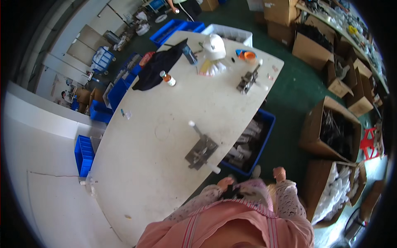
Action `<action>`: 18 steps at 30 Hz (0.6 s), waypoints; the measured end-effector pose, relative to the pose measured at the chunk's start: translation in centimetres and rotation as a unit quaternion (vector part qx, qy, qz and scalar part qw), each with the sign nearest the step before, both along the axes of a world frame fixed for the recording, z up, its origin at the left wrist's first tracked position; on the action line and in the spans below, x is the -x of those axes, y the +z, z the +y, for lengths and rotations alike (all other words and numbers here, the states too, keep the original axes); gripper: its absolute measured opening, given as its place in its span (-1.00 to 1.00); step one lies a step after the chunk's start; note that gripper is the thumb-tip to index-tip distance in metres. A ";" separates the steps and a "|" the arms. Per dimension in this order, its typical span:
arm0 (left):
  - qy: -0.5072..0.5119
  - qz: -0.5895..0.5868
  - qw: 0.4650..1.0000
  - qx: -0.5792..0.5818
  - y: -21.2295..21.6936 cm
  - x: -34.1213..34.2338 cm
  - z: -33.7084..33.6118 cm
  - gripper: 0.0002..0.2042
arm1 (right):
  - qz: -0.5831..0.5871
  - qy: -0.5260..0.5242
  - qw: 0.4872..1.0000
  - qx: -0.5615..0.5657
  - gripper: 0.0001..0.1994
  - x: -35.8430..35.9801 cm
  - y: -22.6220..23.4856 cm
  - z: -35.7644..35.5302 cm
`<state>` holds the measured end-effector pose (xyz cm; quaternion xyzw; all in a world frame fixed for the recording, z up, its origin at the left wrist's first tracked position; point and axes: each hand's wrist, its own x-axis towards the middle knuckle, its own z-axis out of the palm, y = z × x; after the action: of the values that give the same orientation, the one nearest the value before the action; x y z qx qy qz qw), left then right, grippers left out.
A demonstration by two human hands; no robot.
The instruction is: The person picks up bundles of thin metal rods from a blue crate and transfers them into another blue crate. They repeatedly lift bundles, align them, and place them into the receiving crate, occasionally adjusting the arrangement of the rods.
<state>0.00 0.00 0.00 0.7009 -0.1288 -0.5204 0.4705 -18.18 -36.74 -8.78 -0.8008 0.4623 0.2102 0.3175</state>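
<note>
My left hand (226,183) is low beside the table's near edge, its fingers curled. A black thing (233,192) lies right by it; what the fingers hold, if anything, is too small to make out. Out to the right, over the floor, my right hand (280,174) is closed in a fist, with nothing showing in it. Nearest to my left hand on the table stands a metal hand-lever fixture (201,152) with white knobs; neither hand touches it. Below the table edge, ahead of my hands, a blue crate (271,124) holds several greyish long parts.
The white table (136,165) bears a second lever fixture (247,82), a bottle (167,78), a white cap (214,47), an orange tape roll (249,56) and dark cloth (159,68). Open cartons (308,132) line the right, near a red stool (369,144). Another person (188,8) stands far off.
</note>
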 end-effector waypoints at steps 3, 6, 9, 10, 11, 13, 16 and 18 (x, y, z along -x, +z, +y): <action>-0.122 0.007 0.991 -0.045 0.1 -0.3 -2.4 -0.53 | 0.018 -0.028 0.999 0.007 -0.62 -0.7 10.1 2.3; -0.136 0.044 0.985 -0.092 0.7 -1.1 3.0 -0.48 | 0.086 0.059 0.986 0.133 -0.63 -1.5 11.5 10.7; -0.065 0.115 0.989 -0.068 4.6 1.1 3.4 -0.46 | 0.034 -0.022 0.989 0.139 -0.66 -0.7 14.7 12.4; -0.081 0.109 0.988 -0.069 5.4 0.6 2.9 -0.47 | 0.025 -0.042 0.995 0.088 -0.66 0.1 13.7 11.5; -0.078 0.103 0.989 -0.072 5.7 0.3 2.7 -0.48 | 0.013 -0.044 0.998 0.034 -0.66 0.3 12.3 10.2; -0.068 0.080 0.986 -0.130 6.7 -0.4 1.7 -0.49 | 0.032 -0.026 0.999 -0.016 -0.66 0.3 10.3 8.0; -0.021 0.036 0.967 -0.253 6.7 -0.4 0.0 -0.53 | 0.123 0.022 0.992 -0.036 -0.66 -2.6 8.0 6.1; 0.041 0.009 0.957 -0.288 4.1 1.0 0.4 -0.56 | 0.176 0.014 0.980 -0.093 -0.65 -6.0 6.7 4.7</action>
<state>-0.97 0.42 4.07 0.8064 0.0591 -0.5223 0.2710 -12.16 -32.06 -2.09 -0.7245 0.4780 0.3947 0.3014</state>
